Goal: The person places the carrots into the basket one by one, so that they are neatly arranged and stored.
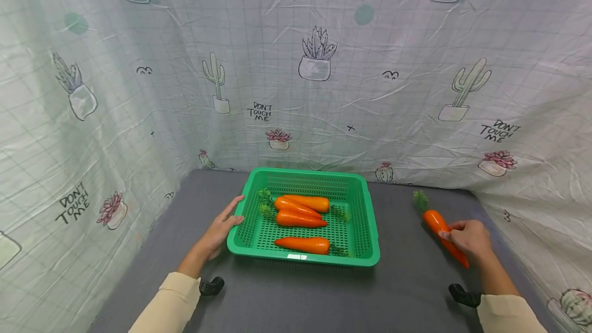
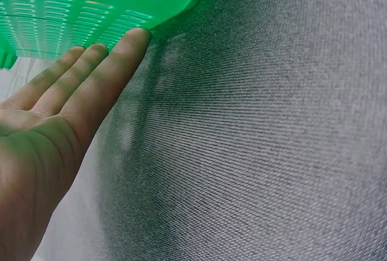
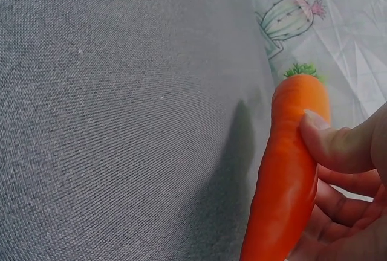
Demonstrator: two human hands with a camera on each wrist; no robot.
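Fingers [image 2: 91, 70] of the left hand [image 1: 221, 230] lie straight and close together, their tips touching the outer wall of the green basket [image 1: 370, 230] at its left side; the palm faces the basket and holds nothing. In the left wrist view the fingertips meet the slotted green plastic just where it comes down to the grey table cover [image 1: 407, 292].

Inside the basket lie four orange carrots. Two [image 1: 302, 203] sit close together near the far wall with a third [image 1: 299, 219] just in front of them, and the fourth [image 1: 302, 244] lies apart near the front wall (all four run roughly crosswise, and green leafy tufts show at their ends).

Right of the basket, well apart from it, the right hand [image 1: 469, 240] grips a fifth carrot [image 1: 439, 227] over the grey cover. Its fingers curl round the carrot's middle, and the right wrist view shows the thumb [image 3: 329, 143] pressed on the orange skin with the other fingers wrapped beneath. That carrot's green top points toward the far wall and its narrow tip toward the person. Whether it touches the cover cannot be told.

A white cloth printed with cacti [image 1: 319, 66] hangs behind and at both sides.
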